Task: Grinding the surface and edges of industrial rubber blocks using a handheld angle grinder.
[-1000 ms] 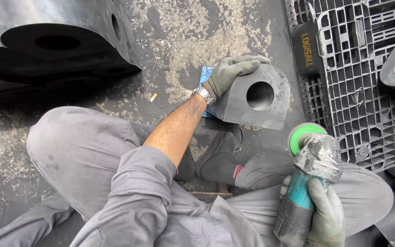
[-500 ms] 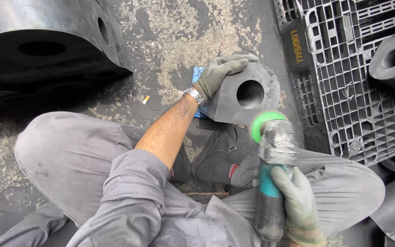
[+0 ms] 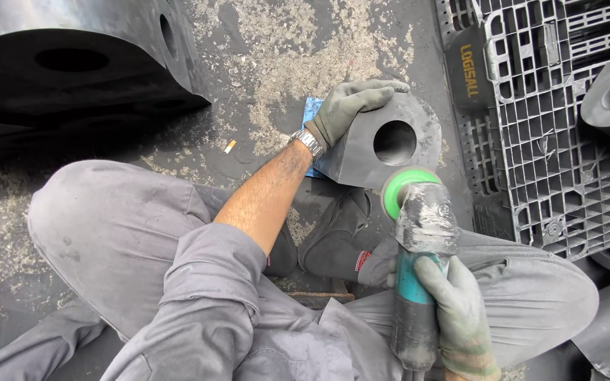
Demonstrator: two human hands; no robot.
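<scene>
A seated worker's gloved left hand (image 3: 351, 106) clamps over the top edge of a dark grey rubber block with a round bore (image 3: 383, 144), resting on the dusty concrete floor (image 3: 284, 42) just beyond the worker's shoes. The gloved right hand (image 3: 457, 317) is wrapped around a teal-bodied angle grinder with a green disc (image 3: 418, 233), its disc just beside the block's lower edge.

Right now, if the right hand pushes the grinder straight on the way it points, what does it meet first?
Probably the grey block with the round hole, which the left hand holds; the grinder's green disc in the right hand already looks near its lower edge.
</scene>
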